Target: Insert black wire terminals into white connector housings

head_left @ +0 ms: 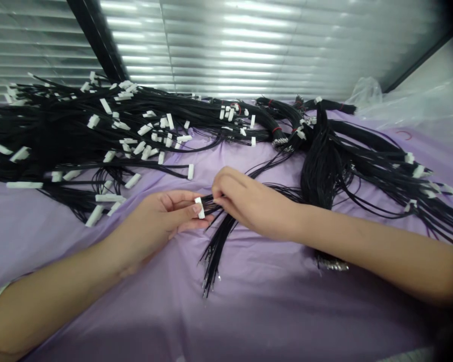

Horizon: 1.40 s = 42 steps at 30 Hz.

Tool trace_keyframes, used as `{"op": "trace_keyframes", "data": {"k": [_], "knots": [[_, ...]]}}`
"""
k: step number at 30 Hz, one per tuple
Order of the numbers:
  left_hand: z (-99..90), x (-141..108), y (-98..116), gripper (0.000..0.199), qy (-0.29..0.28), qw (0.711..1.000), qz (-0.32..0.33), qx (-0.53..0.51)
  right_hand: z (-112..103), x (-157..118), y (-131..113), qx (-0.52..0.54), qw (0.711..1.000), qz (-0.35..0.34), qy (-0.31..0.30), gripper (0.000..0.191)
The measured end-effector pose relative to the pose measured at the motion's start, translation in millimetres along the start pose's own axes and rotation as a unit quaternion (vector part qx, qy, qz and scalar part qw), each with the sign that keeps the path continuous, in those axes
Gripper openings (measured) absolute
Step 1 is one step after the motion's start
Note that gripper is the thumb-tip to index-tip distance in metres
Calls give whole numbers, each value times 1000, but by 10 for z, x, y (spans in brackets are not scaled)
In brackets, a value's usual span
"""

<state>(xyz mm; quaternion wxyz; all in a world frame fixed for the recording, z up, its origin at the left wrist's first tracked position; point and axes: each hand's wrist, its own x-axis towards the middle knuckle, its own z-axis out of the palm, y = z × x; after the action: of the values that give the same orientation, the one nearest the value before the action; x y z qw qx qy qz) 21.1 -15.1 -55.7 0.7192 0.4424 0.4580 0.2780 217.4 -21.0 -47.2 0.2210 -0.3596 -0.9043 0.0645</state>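
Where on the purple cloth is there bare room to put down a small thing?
The widest bare patch of purple cloth lies at the near side, between the left forearm and right forearm. Another lies between the left forearm and the white connectors at left. It is crowded along the blinds, where black wires heap up, and around the right hand.

We look through one head-worn camera, facing forward and down across the cloth-covered counter. It sits close above our work, with the left hand and right hand near the middle of the view, and it reaches as far as the blinds behind.
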Motion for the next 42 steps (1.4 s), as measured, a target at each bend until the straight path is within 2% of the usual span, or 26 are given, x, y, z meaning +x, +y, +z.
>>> {"op": "trace_keyframes", "data": {"k": [2,4,6,9,11,17,21,28,32,36,39,42], "knots": [[-9,-7,-11,17,6,1000,10,0,-183,8,-22,58,992,79,79,6],[-28,-14,-30,20,4,1000,26,13,-439,4,-75,82,971,167,150,6],[-48,-16,-47,24,-9,998,40,38,-693,-11,-155,54,959,194,202,7],[-50,-13,-58,23,-11,998,40,36,-875,-40,-274,18,960,196,198,9],[-31,-13,-52,21,-6,999,41,12,-797,-48,-305,45,974,163,150,6],[9,-15,-28,15,-3,999,41,-2,-225,-39,-132,109,991,73,-3,9],[4,-21,-19,10,-14,999,37,-14,-181,-66,-71,95,990,79,-74,15],[1,-20,0,8,-8,999,21,-24,-340,-79,-49,27,994,14,-101,26],[-5,-22,19,7,-2,999,13,-34,-397,-63,17,-1,993,16,-117,23],[11,-25,41,7,21,998,6,-50,-296,-68,56,-34,992,-4,-120,16],[14,-26,42,6,21,998,5,-56,-167,-81,33,-84,991,-9,-105,21],[0,-19,26,6,9,999,5,-48,-117,-92,-43,-50,996,11,-74,21]]}}
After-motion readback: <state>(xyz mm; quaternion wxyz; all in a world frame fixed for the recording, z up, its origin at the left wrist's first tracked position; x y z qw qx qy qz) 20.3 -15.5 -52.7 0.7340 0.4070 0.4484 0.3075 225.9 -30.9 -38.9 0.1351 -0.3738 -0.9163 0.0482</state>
